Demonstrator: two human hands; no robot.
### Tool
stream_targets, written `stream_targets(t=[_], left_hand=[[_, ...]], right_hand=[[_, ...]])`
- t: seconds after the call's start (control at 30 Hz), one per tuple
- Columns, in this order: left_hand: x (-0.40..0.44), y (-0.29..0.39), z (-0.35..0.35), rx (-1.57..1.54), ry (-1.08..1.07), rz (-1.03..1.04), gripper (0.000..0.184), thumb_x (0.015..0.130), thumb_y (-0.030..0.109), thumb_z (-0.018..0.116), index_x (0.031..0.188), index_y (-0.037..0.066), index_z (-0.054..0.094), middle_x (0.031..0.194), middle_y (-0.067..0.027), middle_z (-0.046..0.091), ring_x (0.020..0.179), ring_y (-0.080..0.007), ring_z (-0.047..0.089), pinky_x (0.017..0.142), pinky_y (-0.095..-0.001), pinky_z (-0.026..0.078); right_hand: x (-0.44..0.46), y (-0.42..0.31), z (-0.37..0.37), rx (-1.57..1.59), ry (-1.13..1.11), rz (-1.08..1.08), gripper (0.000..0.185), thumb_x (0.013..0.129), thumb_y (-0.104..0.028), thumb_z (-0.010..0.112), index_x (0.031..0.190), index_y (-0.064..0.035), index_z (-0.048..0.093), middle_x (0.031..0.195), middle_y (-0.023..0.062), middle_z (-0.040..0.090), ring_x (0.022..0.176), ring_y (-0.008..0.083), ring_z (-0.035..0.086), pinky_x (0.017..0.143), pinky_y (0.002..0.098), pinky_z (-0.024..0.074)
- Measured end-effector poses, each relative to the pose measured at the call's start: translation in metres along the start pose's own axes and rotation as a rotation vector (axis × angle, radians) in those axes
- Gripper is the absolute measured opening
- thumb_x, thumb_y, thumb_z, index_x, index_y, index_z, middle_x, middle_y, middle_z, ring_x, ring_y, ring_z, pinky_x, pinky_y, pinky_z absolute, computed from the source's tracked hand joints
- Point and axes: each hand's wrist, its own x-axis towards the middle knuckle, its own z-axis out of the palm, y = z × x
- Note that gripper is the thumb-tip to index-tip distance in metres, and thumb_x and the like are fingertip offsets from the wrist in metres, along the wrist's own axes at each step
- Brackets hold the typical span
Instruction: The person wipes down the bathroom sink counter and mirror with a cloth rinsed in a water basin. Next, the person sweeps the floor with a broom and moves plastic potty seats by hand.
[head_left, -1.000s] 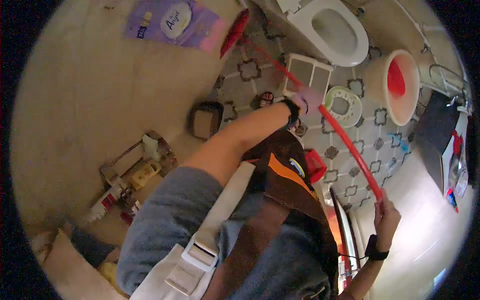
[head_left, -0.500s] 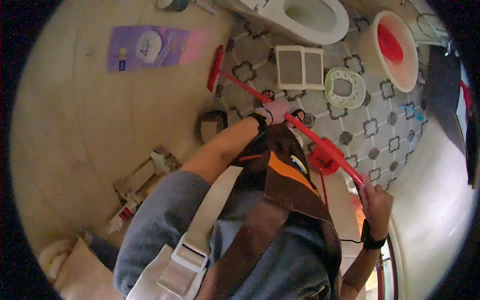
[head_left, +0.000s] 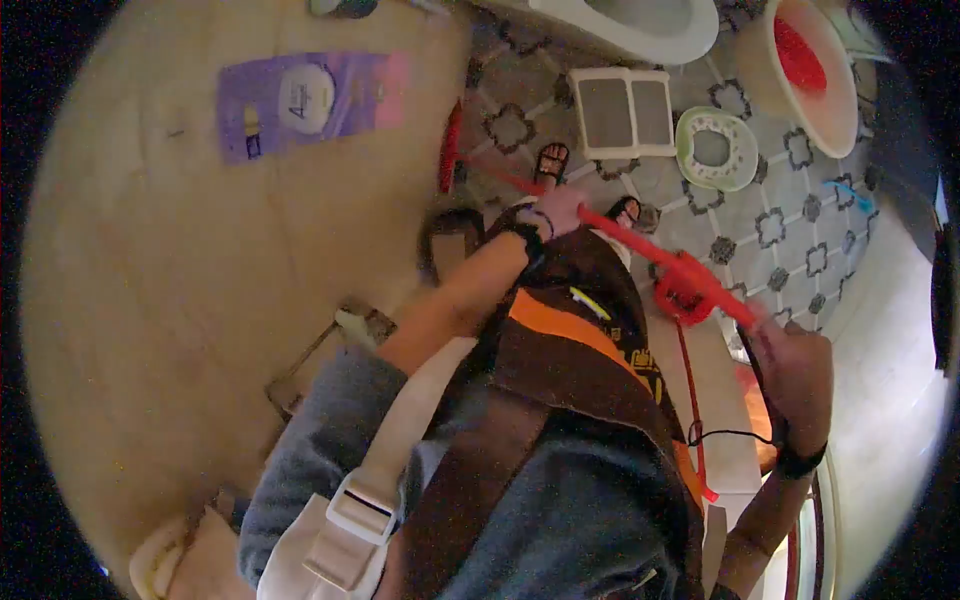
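Note:
A long red handle (head_left: 630,238) slants across the view from a red brush head (head_left: 451,148), which is beside the wall with its bristle side blurred. Wrapped round the handle's middle is my left hand (head_left: 560,209), just above my sandalled foot (head_left: 550,162). Farther along, near the handle's other end, my right hand (head_left: 795,365) is closed round it, blurred by motion. Below the handle, a red round object (head_left: 684,288) overlaps it in view, and a thin red stick (head_left: 693,390) extends from there.
A white toilet (head_left: 665,35), a grey-and-white step stool (head_left: 625,112) and a green-white potty seat (head_left: 716,149) stand on the patterned floor. A white tub (head_left: 845,95) holds a red item. The purple package (head_left: 300,105) is at upper left. A dark bin (head_left: 450,245) stands beside the wall.
The brush head and handle have come nearer my body since the earliest frame. My left hand has drawn back with them. The view has shifted, and my right hand now appears larger and farther right.

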Motion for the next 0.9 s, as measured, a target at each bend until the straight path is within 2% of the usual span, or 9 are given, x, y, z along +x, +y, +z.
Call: stream_targets(t=[0.13,0.37,0.47,0.5,0.53,0.67,0.73,0.83,0.9], left_hand=[[0.026,-0.005,-0.031,0.041,-0.035,0.061,0.026,0.066,0.023,0.067,0.088,0.01,0.059,0.079,-0.0141,0.061,0.079,-0.034,0.059,0.07,-0.0421,0.047],[0.081,-0.011,-0.126,0.04,0.263,0.115,0.025,0.07,0.027,0.065,0.087,0.009,0.059,0.079,-0.015,0.06,0.081,-0.0339,0.059,0.07,-0.0425,0.047],[0.039,-0.001,-0.091,-0.044,0.191,-0.08,0.02,0.071,0.022,0.063,0.086,0.009,0.06,0.079,-0.0143,0.06,0.084,-0.034,0.059,0.072,-0.0433,0.047],[0.026,-0.01,-0.066,-0.092,0.134,-0.063,0.02,0.072,0.021,0.062,0.087,0.009,0.059,0.08,-0.0143,0.061,0.085,-0.0343,0.059,0.074,-0.0439,0.046],[0.016,-0.023,-0.038,-0.137,0.08,-0.041,0.02,0.072,0.021,0.062,0.088,0.009,0.059,0.082,-0.0143,0.061,0.087,-0.0347,0.059,0.075,-0.0444,0.046],[-0.016,-0.06,0.032,-0.05,-0.108,0.035,0.019,0.073,0.018,0.06,0.089,0.008,0.06,0.086,-0.0152,0.062,0.087,-0.0345,0.059,0.075,-0.0439,0.046],[0.002,-0.039,0.006,-0.067,-0.127,0.011,0.015,0.072,0.017,0.061,0.081,0.005,0.061,0.087,-0.0177,0.062,0.087,-0.035,0.059,0.076,-0.0429,0.047],[0.024,-0.005,-0.032,0.057,0.037,-0.02,0.023,0.069,0.019,0.062,0.09,0.01,0.06,0.083,-0.0132,0.062,0.082,-0.0349,0.06,0.071,-0.0433,0.048],[0.044,-0.008,-0.056,-0.008,0.146,0.114,0.024,0.067,0.02,0.064,0.088,0.01,0.06,0.081,-0.0139,0.061,0.079,-0.0355,0.059,0.069,-0.0431,0.048]], right_hand=[[0.006,-0.019,-0.023,-0.107,0.033,0.104,0.042,0.08,-0.012,0.062,0.12,-0.02,0.054,0.059,0.0119,0.052,0.049,0.0292,0.052,0.045,0.0392,0.0408],[0.024,-0.062,-0.065,-0.102,0.039,0.236,0.051,0.078,-0.008,0.062,0.126,-0.0196,0.05,0.064,0.0112,0.053,0.054,0.0288,0.053,0.048,0.0389,0.04],[0.03,-0.047,-0.063,0.035,-0.101,0.215,0.048,0.078,-0.006,0.06,0.124,-0.0168,0.052,0.062,0.0113,0.052,0.056,0.029,0.053,0.05,0.0388,0.0402],[0.029,-0.044,-0.058,0.082,-0.174,0.21,0.047,0.078,-0.006,0.06,0.123,-0.0157,0.053,0.061,0.0114,0.052,0.056,0.0291,0.053,0.05,0.0388,0.0404],[0.032,-0.054,-0.061,0.002,-0.107,0.037,0.044,0.078,-0.006,0.06,0.12,-0.0135,0.055,0.06,0.0117,0.052,0.053,0.029,0.053,0.05,0.0382,0.0408],[0.025,-0.041,-0.021,0.037,-0.057,-0.007,0.046,0.075,-0.009,0.064,0.12,-0.0151,0.055,0.059,0.0105,0.053,0.054,0.0283,0.055,0.048,0.0378,0.0417],[0.019,-0.031,-0.027,-0.045,-0.029,0.048,0.048,0.075,-0.009,0.064,0.121,-0.0175,0.054,0.06,0.0108,0.053,0.055,0.0285,0.055,0.048,0.038,0.042],[-0.001,-0.024,-0.035,-0.079,0.008,0.121,0.052,0.075,-0.007,0.064,0.123,-0.0212,0.052,0.063,0.0114,0.055,0.055,0.0287,0.056,0.047,0.0381,0.042],[-0.001,-0.043,-0.041,-0.1,-0.024,0.214,0.055,0.074,-0.003,0.064,0.124,-0.0214,0.051,0.065,0.0119,0.055,0.058,0.0292,0.057,0.049,0.039,0.0433]])
